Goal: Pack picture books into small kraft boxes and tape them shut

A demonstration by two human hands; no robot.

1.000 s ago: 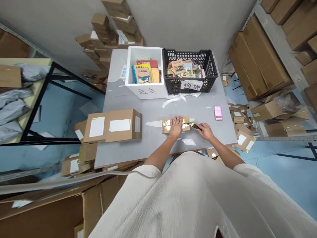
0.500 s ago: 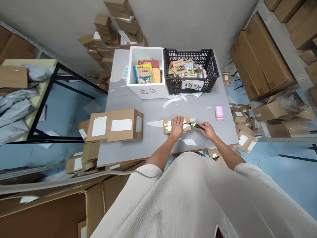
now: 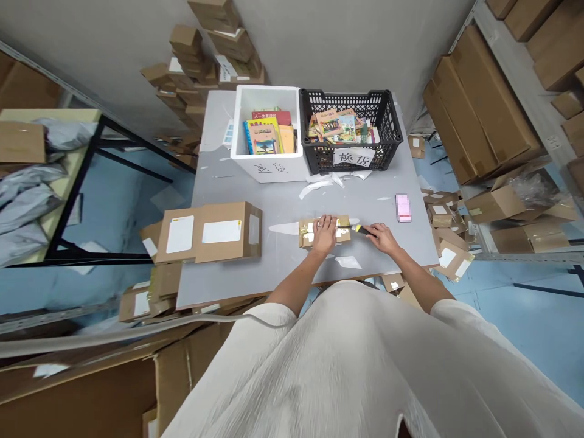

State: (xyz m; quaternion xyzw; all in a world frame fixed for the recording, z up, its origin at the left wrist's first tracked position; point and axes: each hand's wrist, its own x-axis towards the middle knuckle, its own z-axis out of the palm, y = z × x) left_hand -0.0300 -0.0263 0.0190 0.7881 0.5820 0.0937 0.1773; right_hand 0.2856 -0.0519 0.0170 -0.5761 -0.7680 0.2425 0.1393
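The left hand (image 3: 325,235) pressed, fingers spread, on the taped carton (image 3: 306,236), mid-surface (image 3: 283,198); the right hand (image 3: 382,238) gripped a cutter (image 3: 361,230) at its right end. Slitting seemed underway, calling for steady bracing.

- The shirt (image 3: 337,353) was white and loose, its cloth softly creased down the front.
- Both sleeves, left (image 3: 269,319) and right (image 3: 460,313), were short, wide and white, with plain hems.
- A pale, smooth cable (image 3: 191,321) met the left sleeve.
- A small dark gap (image 3: 402,427) with a white edge showed low on the shirt.
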